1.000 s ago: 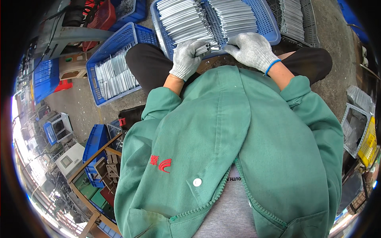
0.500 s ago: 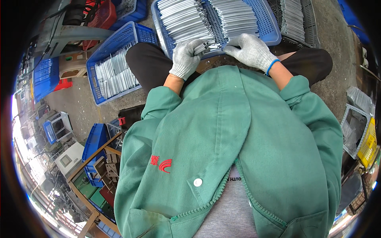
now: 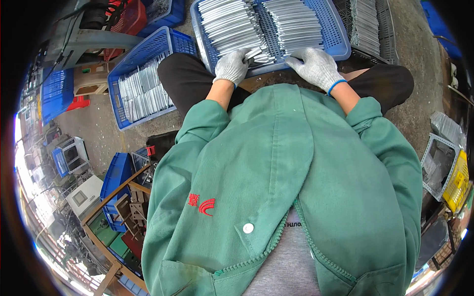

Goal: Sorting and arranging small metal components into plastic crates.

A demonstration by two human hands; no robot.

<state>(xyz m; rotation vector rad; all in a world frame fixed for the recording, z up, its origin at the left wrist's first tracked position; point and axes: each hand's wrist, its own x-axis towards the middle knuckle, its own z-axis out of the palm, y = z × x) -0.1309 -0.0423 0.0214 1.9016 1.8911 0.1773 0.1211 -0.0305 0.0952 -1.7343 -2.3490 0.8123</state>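
the left gloved hand (image 3: 232, 67) is closed around a few metal tubes (image 3: 254, 53), their ends jutting out over the near end of the left stack of tubes (image 3: 232, 27) in a blue perforated crate (image 3: 341, 34). the right gloved hand (image 3: 316, 67) is at the crate's near rim, by the right stack of tubes (image 3: 295, 24), fingers partly bent; whether it grips anything, i cannot tell. the held tubes look light singly, heavier bunched, stiff and smooth, so they probably slide or roll against each other inside a knit glove. a firm wrap around the middle should suit them best; their shiny surface might scratch or dent if dropped.
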